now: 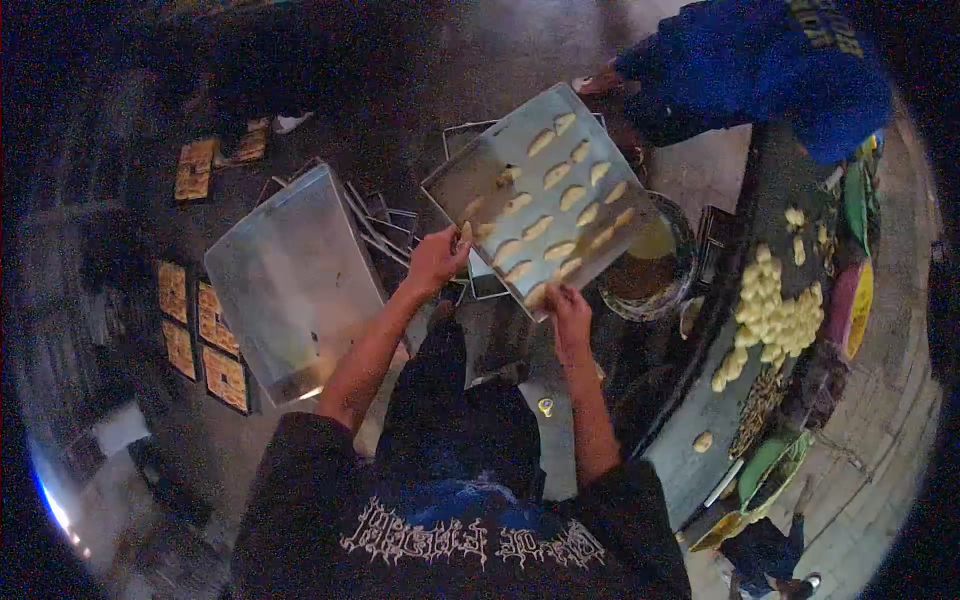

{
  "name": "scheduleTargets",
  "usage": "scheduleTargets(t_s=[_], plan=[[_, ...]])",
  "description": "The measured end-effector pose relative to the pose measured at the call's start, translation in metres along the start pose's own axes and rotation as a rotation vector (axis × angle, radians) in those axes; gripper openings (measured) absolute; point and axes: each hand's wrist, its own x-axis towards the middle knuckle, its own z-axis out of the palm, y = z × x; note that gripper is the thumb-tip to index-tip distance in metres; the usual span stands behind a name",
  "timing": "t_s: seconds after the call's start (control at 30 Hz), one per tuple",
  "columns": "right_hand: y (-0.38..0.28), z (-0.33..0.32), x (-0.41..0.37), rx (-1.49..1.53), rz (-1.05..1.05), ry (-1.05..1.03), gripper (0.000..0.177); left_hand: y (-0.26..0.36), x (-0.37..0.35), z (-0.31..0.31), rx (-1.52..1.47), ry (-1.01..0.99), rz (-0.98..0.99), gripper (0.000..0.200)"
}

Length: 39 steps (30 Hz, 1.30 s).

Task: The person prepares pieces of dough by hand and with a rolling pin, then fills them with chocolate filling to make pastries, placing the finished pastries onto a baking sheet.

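Note:
In front of me a metal tray carries rows of pale half-moon pastries. My left hand is at its left edge, the fingers closed on a small half-moon pastry. At the near corner of the tray, my right hand pinches another pale half-moon pastry. Whether either hand also touches the tray rim is hard to make out. A second metal tray, bare on top, lies to the left, beneath my left forearm.
Dough balls cover part of the long table on the right, beside a dark brown heap. A round container stands right of the pastries. Another person in blue is at the top right. Patterned tiles mark the floor.

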Motion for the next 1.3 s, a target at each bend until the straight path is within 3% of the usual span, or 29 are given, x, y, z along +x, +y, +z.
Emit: scheduleTargets(t_s=[0.2,0.27,0.33,0.4,0.47,0.57,0.63,0.67,0.8,0.9,1.1,1.23,1.3], plan=[[-0.022,0.088,0.176,-0.052,-0.112,0.009,0.039,-0.066,0.107,0.019,0.057,-0.024,0.120,0.038],[-0.036,0.107,0.237,-0.214,-0.205,0.072,0.040,-0.074,0.136,0.028,0.156,-0.084,0.095,0.038],[-0.038,0.108,0.306,-0.528,-0.413,0.163,0.040,-0.079,0.157,0.031,0.223,-0.129,0.095,0.036],[-0.066,0.132,0.340,-0.305,-0.392,0.225,0.042,-0.081,0.169,0.032,0.253,-0.154,0.118,0.034],[-0.083,0.142,0.380,-0.607,-0.378,0.437,0.045,-0.093,0.175,0.044,0.286,-0.133,0.150,0.032],[-0.075,0.136,0.456,-0.587,-0.526,0.481,0.037,-0.114,0.183,0.063,0.329,-0.078,0.156,0.030],[-0.060,0.133,0.499,-0.843,-0.712,0.695,0.031,-0.107,0.180,0.053,0.344,-0.134,0.087,0.028],[-0.047,0.127,0.509,-0.977,-0.799,0.798,0.028,-0.108,0.177,0.052,0.345,-0.137,0.097,0.028],[-0.048,0.131,0.505,-0.833,-0.596,0.744,0.032,-0.111,0.176,0.048,0.361,-0.147,0.080,0.027],[-0.058,0.131,0.498,-0.841,-0.606,0.601,0.033,-0.110,0.178,0.046,0.393,-0.138,0.055,0.027],[-0.083,0.102,0.503,-1.160,-0.504,0.310,0.034,-0.100,0.180,0.050,0.440,-0.181,-0.015,0.031],[-0.076,0.073,0.496,-1.006,-0.413,0.202,0.032,-0.096,0.169,0.050,0.472,-0.105,0.010,0.036],[-0.056,0.061,0.471,-0.854,-0.483,0.188,0.027,-0.088,0.162,0.046,0.459,-0.124,0.001,0.041]])
